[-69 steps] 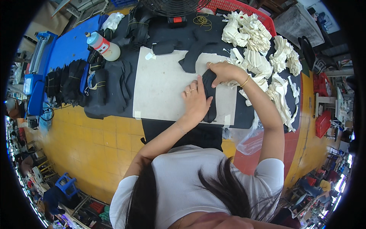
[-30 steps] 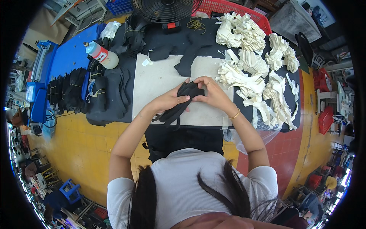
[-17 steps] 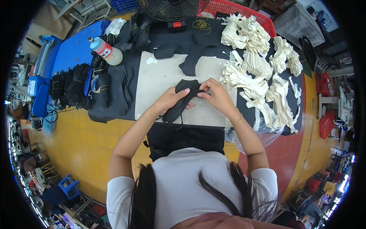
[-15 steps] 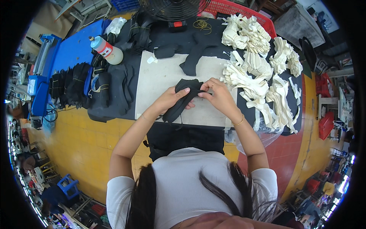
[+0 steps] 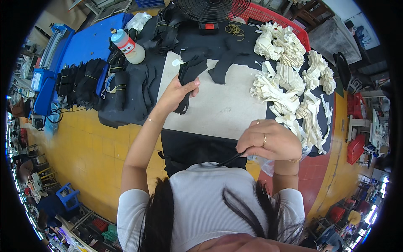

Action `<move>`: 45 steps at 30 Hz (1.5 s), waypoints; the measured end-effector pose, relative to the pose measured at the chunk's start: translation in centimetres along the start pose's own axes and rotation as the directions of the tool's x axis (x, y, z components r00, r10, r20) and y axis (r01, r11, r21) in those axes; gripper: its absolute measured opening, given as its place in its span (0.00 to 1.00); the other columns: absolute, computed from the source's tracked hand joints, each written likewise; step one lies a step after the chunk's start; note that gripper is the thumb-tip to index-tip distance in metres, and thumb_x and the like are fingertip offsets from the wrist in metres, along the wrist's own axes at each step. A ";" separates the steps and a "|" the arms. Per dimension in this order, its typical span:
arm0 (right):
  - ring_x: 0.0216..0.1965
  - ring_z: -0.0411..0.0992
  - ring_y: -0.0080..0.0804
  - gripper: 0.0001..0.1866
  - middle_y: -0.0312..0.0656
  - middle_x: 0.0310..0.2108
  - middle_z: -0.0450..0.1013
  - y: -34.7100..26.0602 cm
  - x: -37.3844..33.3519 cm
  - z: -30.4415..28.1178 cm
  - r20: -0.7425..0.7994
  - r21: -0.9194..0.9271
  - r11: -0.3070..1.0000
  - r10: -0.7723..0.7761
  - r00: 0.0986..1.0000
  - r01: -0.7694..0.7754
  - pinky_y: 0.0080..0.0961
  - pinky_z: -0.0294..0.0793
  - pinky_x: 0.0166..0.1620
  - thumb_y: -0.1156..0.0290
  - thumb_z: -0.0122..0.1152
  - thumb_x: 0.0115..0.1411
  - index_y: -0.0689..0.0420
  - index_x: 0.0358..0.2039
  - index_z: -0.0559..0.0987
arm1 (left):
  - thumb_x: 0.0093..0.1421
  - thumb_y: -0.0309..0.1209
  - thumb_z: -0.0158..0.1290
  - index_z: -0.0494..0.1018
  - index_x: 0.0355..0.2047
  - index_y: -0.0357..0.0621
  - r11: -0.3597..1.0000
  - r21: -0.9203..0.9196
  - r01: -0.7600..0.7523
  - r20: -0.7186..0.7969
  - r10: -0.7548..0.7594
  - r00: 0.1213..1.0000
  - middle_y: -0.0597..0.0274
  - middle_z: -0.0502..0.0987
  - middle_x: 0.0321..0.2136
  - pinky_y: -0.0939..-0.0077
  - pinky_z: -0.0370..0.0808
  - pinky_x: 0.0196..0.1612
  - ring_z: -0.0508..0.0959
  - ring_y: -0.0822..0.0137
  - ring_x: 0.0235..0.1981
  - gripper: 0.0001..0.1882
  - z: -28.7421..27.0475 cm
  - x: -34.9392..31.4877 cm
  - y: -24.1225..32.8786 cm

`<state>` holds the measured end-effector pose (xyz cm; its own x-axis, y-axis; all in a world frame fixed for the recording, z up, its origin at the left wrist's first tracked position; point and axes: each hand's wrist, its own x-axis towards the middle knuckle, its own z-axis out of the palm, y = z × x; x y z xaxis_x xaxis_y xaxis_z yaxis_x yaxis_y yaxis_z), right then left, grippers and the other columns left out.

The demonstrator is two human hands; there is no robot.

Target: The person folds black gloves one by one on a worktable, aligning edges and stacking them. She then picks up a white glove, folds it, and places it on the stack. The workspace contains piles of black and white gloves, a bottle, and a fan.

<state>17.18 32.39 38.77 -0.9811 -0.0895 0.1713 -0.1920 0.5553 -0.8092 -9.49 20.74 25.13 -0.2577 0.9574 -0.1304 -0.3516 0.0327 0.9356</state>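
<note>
Black fabric pieces (image 5: 189,80), stacked into a folded bundle, sit in the left hand (image 5: 176,93), whose fingers are curled tight around the middle of the stack above the pale work board (image 5: 218,107), with the loose ends hanging below the grip. The right hand (image 5: 268,140) is drawn back near the body, pinched narrow on a thin black strap or band (image 5: 228,160) that trails down toward the dark cloth at the board's near edge. Beside the board lie heaps of cream cut pieces (image 5: 289,80) to the right and bundled black stacks (image 5: 84,82) to the left, with a bottle (image 5: 127,40) beyond. As I judge it, the bundle could fan out or shed a layer, since only one hand grips it and its lower ends are free; the thin band could also slip from so slight a pinch.
</note>
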 end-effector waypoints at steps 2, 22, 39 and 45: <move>0.29 0.77 0.36 0.07 0.38 0.28 0.77 0.3 1.3 0.0 0.006 0.022 0.998 0.053 0.999 -0.053 0.32 0.75 0.38 0.70 0.69 0.52 0.58 0.27 0.79 | 0.67 0.35 0.54 0.71 0.34 0.41 0.999 0.012 -0.040 0.035 0.040 0.999 0.60 0.76 0.25 0.75 0.73 0.35 0.76 0.70 0.28 0.10 0.5 0.0 0.5; 0.40 0.70 0.36 0.16 0.39 0.38 0.70 9.6 4.0 4.9 -0.317 -0.240 0.933 0.186 0.930 -0.269 0.29 0.63 0.48 0.70 0.73 0.48 0.56 0.36 0.77 | 0.56 0.23 0.58 0.70 0.44 0.37 0.885 0.404 0.233 0.124 -0.305 0.944 0.65 0.75 0.27 0.79 0.77 0.28 0.78 0.73 0.23 0.15 4.1 -2.0 0.3; 0.33 0.77 0.39 0.22 0.48 0.33 0.78 13.4 3.2 9.3 -0.411 0.224 0.851 0.524 0.746 -0.475 0.28 0.75 0.39 0.60 0.71 0.56 0.62 0.43 0.77 | 0.56 0.40 0.65 0.78 0.34 0.39 0.558 0.805 0.203 0.178 -0.552 0.814 0.70 0.76 0.23 0.79 0.66 0.27 0.68 0.79 0.23 0.16 -3.3 -2.3 0.8; 0.25 0.72 0.32 0.25 0.44 0.26 0.74 16.2 9.1 10.3 -0.559 0.254 0.873 0.484 0.673 -0.416 0.27 0.71 0.31 0.57 0.71 0.55 0.63 0.44 0.76 | 0.47 0.35 0.72 0.79 0.33 0.36 0.667 0.669 0.328 -0.009 -0.434 0.901 0.67 0.79 0.27 0.81 0.69 0.33 0.73 0.78 0.28 0.18 -9.0 0.4 5.0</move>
<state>4.88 32.06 21.39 -0.7410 0.6704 0.0377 0.2353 0.3118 -0.9205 -19.41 18.66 26.77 -0.0878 0.8456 -0.5265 0.2827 0.5280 0.8008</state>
